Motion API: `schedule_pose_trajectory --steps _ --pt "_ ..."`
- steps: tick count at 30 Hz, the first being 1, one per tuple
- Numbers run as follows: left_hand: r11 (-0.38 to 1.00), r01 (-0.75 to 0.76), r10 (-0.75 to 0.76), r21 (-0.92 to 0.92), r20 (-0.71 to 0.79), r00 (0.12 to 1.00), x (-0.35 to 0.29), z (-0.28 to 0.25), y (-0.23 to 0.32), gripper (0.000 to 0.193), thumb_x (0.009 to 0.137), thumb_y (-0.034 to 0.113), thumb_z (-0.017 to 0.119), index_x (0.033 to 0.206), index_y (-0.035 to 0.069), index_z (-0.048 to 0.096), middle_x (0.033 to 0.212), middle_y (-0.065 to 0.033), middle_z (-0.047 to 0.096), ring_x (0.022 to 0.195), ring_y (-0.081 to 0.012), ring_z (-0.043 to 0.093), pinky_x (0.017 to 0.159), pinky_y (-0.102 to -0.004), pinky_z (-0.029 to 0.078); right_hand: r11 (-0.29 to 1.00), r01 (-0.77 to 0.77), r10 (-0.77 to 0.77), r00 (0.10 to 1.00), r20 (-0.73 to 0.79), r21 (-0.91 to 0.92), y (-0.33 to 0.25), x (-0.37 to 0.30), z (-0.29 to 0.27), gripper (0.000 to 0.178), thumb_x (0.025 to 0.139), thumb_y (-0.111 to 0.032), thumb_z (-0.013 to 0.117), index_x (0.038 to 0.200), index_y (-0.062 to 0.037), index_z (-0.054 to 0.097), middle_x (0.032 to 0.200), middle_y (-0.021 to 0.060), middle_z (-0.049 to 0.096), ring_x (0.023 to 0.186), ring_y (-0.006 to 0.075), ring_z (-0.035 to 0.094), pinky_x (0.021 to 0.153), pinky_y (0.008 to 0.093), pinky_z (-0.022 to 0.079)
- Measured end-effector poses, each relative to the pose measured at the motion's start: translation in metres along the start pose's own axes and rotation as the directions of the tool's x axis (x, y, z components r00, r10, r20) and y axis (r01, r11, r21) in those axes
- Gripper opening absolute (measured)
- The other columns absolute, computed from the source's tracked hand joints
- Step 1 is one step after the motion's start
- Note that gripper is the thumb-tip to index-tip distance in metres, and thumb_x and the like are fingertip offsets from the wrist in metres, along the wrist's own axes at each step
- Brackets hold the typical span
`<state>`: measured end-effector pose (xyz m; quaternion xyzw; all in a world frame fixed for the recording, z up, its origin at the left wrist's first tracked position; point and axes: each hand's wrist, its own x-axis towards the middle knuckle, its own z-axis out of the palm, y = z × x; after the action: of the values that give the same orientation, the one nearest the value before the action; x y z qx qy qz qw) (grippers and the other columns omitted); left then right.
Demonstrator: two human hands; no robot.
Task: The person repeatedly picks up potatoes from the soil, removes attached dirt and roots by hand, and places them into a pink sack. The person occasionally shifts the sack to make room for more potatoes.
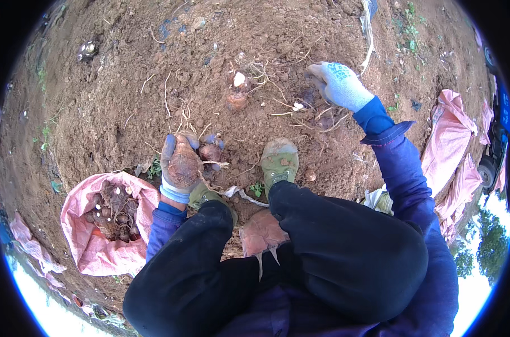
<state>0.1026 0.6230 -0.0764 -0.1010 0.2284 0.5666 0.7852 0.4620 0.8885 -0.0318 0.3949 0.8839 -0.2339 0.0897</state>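
Note:
My left hand (169, 163), in a blue-grey glove with a pale cuff, is closed around a large brown tuber (184, 167) beside my left shoe. A smaller reddish-brown tuber (210, 153) with a trailing root touches its fingertips; I cannot tell whether it is gripped too. Farther off to the right, my right hand (339, 85), in a pale blue glove, is low over the soil with its fingers curled together; whatever they hold is hidden. Below it lie thin roots and a small dark tuber with a white tip (298, 105). Another tuber with a white shoot (238, 92) lies ahead.
A pink woven sack (80, 247) with its mouth folded open stands at my left, holding several tubers (117, 210). More pink sacks (449, 132) lie at the right, near a blue vehicle (503, 118). A dark tuber (88, 51) sits far left. Loose roots litter the brown soil.

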Motion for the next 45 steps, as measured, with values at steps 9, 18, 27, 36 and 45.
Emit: schedule_pose_trajectory --steps 9,18,27,36,45 --pt "0.999 -0.024 0.029 0.037 -0.146 0.989 -0.012 -0.007 0.0 0.064 0.106 0.066 0.052 0.1 0.004 0.068 0.114 -0.025 0.071 0.11 -0.0439 0.069 0.103 -0.0574 0.054 0.954 -0.028 0.127 0.939 0.32 -0.297 0.073 -0.071 0.051 0.057 0.089 0.002 0.065 0.145 -0.0099 0.057 0.126 0.021 0.064 0.11 0.0413 0.073 0.088 0.0517 0.06" --pt "0.988 0.033 -0.017 0.153 -0.104 0.994 -0.005 -0.009 -0.013 0.065 0.107 0.064 0.051 0.104 0.001 0.065 0.122 -0.0295 0.067 0.115 -0.0476 0.068 0.073 -0.0561 0.066 0.984 -0.145 0.12 0.971 0.205 0.107 0.086 -0.057 0.067 0.075 0.081 0.008 0.067 0.153 -0.0103 0.057 0.136 0.0232 0.066 0.126 0.0447 0.065 0.102 0.0482 0.056" --pt "0.984 0.085 -0.056 0.156 -0.181 0.982 0.001 -0.003 -0.014 0.064 0.107 0.063 0.052 0.103 0.001 0.067 0.121 -0.0286 0.069 0.115 -0.0465 0.069 0.076 -0.0566 0.065 0.974 -0.047 -0.013 0.966 0.26 0.223 0.097 -0.028 0.075 0.038 0.097 -0.006 0.064 0.134 0.0011 0.063 0.128 0.0266 0.071 0.122 0.0415 0.069 0.099 0.046 0.054" --pt "0.97 0.046 -0.021 0.241 -0.106 0.994 0.002 -0.004 -0.017 0.061 0.107 0.06 0.053 0.102 0.001 0.068 0.115 -0.0292 0.07 0.104 -0.0443 0.071 0.079 -0.0499 0.065 0.816 -0.127 -0.086 0.938 0.336 0.564 0.084 -0.035 0.067 0.041 0.086 -0.012 0.079 0.123 0.0026 0.066 0.109 0.0241 0.075 0.106 0.0347 0.074 0.092 0.0435 0.056" --pt "0.969 0.035 -0.033 0.243 -0.014 0.999 0.0 0.006 -0.012 0.061 0.107 0.059 0.055 0.114 0.0 0.069 0.12 -0.033 0.069 0.108 -0.0447 0.072 0.084 -0.0484 0.064 0.976 -0.115 0.126 0.991 0.049 -0.185 0.048 -0.06 0.012 0.019 0.096 -0.018 0.073 0.107 -0.0048 0.066 0.099 0.024 0.071 0.099 0.0456 0.071 0.083 0.0534 0.056"
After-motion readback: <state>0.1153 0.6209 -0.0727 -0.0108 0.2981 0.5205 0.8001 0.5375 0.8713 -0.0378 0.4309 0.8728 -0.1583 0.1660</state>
